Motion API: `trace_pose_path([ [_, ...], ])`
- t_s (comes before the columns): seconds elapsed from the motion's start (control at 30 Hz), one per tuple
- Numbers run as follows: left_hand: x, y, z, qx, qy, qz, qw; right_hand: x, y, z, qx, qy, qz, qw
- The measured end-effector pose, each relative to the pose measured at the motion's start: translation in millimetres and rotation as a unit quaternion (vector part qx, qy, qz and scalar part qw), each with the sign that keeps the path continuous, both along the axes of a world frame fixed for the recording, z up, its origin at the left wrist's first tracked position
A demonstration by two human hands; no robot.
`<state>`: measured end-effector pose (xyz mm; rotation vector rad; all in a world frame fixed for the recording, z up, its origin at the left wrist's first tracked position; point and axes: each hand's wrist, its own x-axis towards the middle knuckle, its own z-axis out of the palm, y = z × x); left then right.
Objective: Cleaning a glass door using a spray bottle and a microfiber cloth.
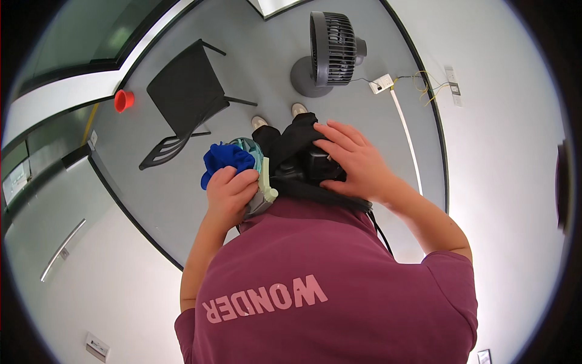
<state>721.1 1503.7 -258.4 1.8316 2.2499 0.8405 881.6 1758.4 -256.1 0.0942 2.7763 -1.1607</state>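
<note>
My left hand [231,193] is closed around a bunched blue cloth [226,158] at my left hip. Against it, partly covered by the hand, is a grey and teal item with a pale green strip and knob [269,193]; its exact kind is unclear. At the front of my waist sits a black box-like device [323,164], beside black fabric. My right hand [352,157] lies over its right side, fingers spread and thumb below. Whether the fingertips press on it or on the black trousers [293,139] is hard to tell.
A black chair [188,88] stands ahead on the left, near a red cup-like container [123,101]. A dark grey fan [334,50] is on the floor ahead, its cord running to a white power strip [381,83]. A white wall [495,150] rises on the right.
</note>
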Motion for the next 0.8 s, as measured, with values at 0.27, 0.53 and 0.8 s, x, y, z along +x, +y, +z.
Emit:
trace_pose_path([
  [0.27, 6.9, 0.7, 0.7, -0.007, 0.006, 0.014, 1.000, -18.7, -5.3, 2.9, -0.002, -0.032, 0.015, 0.999],
  [0.53, 9.5, 2.1, -1.3, -0.002, 0.012, 0.019, 1.000, -53.6, 25.0, 10.8, -0.004, -0.077, 0.293, 0.953],
  [0.8, 12.4, -4.1, -0.2, -0.012, 0.018, 0.038, 0.999, -60.2, 27.4, 8.9, 0.028, -0.042, 0.342, 0.938],
])
